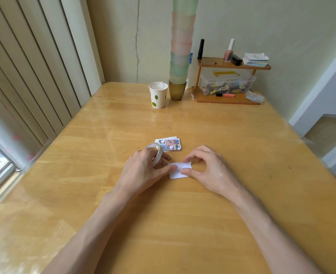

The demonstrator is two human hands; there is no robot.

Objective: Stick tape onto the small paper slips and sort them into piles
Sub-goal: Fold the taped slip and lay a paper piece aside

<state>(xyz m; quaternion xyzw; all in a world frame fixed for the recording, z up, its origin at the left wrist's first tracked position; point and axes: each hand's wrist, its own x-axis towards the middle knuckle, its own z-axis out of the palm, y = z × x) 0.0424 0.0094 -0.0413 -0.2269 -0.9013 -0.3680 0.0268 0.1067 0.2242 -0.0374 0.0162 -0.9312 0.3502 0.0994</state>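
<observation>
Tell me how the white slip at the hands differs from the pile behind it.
The white slip shows a blank face; the pile shows colourful cartoon prints. The white slip is single; the pile holds several stacked slips. The left hand and right hand touch the white slip; neither touches the pile. Both lie flat on the table.

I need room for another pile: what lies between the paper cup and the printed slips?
Only bare table, from paper cup to printed slips; head view.

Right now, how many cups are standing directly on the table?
2. A white leaf-print paper cup near the far edge, and a brown cup just right of it, under a tall stack of pastel cups.
</observation>
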